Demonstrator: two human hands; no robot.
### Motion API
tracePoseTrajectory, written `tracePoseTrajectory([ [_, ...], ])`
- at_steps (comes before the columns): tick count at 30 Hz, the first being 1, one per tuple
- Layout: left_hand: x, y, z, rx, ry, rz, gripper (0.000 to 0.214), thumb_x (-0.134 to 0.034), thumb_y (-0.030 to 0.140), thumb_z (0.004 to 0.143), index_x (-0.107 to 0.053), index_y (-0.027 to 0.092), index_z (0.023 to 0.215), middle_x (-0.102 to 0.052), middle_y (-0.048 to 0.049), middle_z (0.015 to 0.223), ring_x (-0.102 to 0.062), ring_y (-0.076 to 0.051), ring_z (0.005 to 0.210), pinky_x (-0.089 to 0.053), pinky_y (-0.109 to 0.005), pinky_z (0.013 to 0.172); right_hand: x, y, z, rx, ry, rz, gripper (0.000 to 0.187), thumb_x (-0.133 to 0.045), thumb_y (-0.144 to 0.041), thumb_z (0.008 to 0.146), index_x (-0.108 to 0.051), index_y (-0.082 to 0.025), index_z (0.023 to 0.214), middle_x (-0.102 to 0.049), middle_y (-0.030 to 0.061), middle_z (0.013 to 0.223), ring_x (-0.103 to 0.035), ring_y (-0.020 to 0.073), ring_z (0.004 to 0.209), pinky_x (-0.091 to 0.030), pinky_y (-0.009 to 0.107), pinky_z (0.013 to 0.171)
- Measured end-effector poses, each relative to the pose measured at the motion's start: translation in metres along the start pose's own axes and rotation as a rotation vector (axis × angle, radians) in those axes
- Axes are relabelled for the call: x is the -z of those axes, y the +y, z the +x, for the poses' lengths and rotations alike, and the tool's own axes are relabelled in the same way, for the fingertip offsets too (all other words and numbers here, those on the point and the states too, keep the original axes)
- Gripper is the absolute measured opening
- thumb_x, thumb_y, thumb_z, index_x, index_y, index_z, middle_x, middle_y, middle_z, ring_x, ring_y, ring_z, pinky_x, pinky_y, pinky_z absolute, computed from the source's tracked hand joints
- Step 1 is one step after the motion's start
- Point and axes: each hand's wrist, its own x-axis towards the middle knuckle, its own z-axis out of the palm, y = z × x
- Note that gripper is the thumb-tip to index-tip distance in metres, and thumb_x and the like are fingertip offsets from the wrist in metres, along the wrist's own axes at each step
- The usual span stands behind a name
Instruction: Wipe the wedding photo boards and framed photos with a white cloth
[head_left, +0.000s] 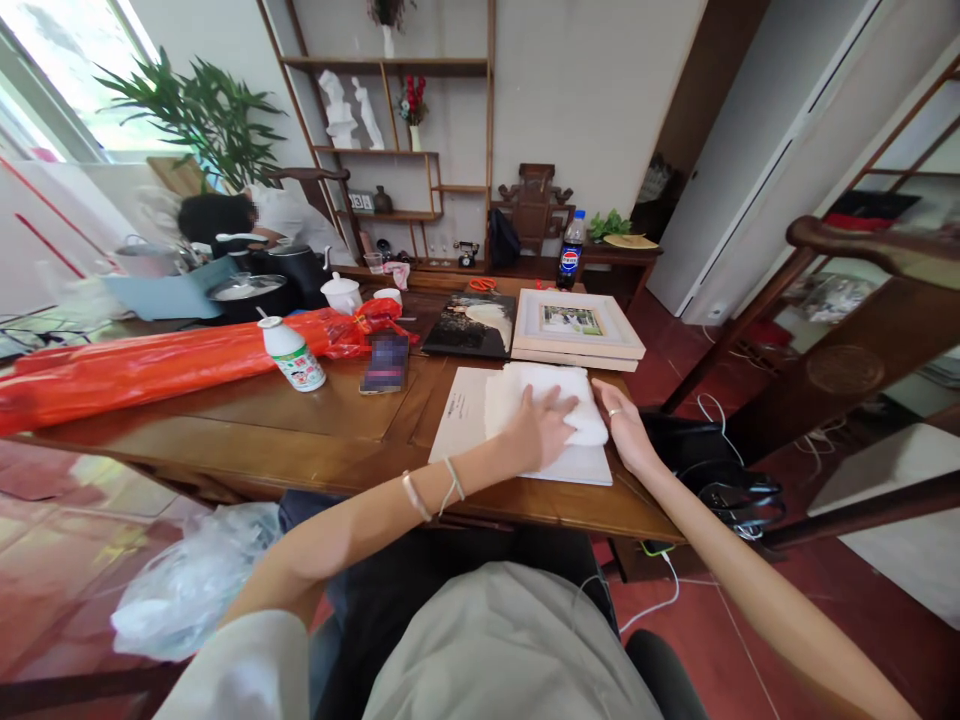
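A folded white cloth (pixel 589 420), perhaps a towel, lies on a flat white panel (pixel 459 435) with small dark print along its left part. My left hand (pixel 541 428) rests palm down on the cloth with its fingers spread. At the cloth's right edge is my right hand (pixel 624 425), a ring on one finger. Its fingers are stretched out along the side of the cloth and do not close round it. Just beyond the cloth are white picture frames (pixel 622 325), stacked, the top one with a photo. Left of them lies a dark picture panel (pixel 442 335).
The wooden table (pixel 360 430) also bears a phone (pixel 386 363), a white bottle with a straw (pixel 292 355), a long red plastic-wrapped bundle (pixel 172 365), a cola bottle (pixel 571 250) and orange-handled scissors (pixel 482 285). A person (pixel 285 215) leans at the far left. A wooden chair (pixel 840 330) stands at right.
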Motion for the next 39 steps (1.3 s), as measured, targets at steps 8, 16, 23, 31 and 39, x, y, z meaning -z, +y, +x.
tracePoseTrajectory([
  [8, 0.027, 0.000, -0.120, -0.143, 0.049, -0.088, 0.019, -0.054, 0.016, 0.089, -0.070, 0.023, 0.098, -0.042, -0.0014, 0.147, -0.039, -0.022, 0.135, -0.028, -0.043, 0.115, -0.004, -0.063, -0.029, 0.508, -0.314, -0.426, 0.040, -0.046, -0.034, 0.093, -0.049, -0.026, 0.132, -0.059, 0.0082, 0.131, -0.053, 0.0241, 0.123, -0.041, 0.046, 0.105],
  [16, 0.019, -0.048, -0.133, 0.334, 0.261, -0.006, 0.024, -0.046, 0.003, 0.082, -0.067, 0.014, 0.082, -0.047, -0.0154, 0.141, -0.048, -0.031, 0.128, -0.043, -0.048, 0.104, -0.029, -0.070, -0.057, 0.571, -0.718, -0.732, 0.095, -0.057, -0.068, 0.076, -0.025, -0.018, 0.150, -0.023, 0.0173, 0.156, -0.020, 0.0347, 0.144, -0.023, 0.055, 0.115],
  [23, 0.014, -0.049, -0.135, 0.343, 0.330, -0.061, 0.024, -0.046, 0.006, 0.085, -0.067, 0.015, 0.082, -0.048, -0.0130, 0.141, -0.049, -0.029, 0.128, -0.044, -0.046, 0.105, -0.004, -0.074, -0.088, 0.579, -0.687, -0.816, 0.104, -0.069, -0.071, 0.059, -0.040, -0.015, 0.141, -0.025, 0.0205, 0.154, -0.019, 0.0414, 0.142, -0.022, 0.061, 0.113],
  [31, 0.002, -0.053, -0.131, 0.247, 0.411, -0.214, 0.026, -0.042, 0.010, 0.091, -0.067, 0.017, 0.095, -0.048, -0.0078, 0.142, -0.054, -0.024, 0.121, -0.045, -0.041, 0.103, 0.012, -0.060, -0.123, 0.694, -0.574, -0.869, 0.061, -0.053, -0.009, 0.081, -0.045, -0.021, 0.140, -0.037, 0.0096, 0.149, -0.028, 0.0348, 0.140, -0.032, 0.060, 0.112],
  [39, 0.006, -0.058, -0.129, 0.425, 0.495, -0.627, 0.014, -0.056, 0.022, 0.087, -0.069, 0.018, 0.088, -0.064, -0.0077, 0.120, -0.063, -0.023, 0.106, -0.050, -0.032, 0.089, 0.077, -0.109, -0.099, 0.871, -0.334, -0.708, 0.062, -0.049, -0.027, 0.085, -0.034, -0.039, 0.144, -0.065, 0.0026, 0.123, -0.065, 0.0283, 0.109, -0.061, 0.048, 0.083],
])
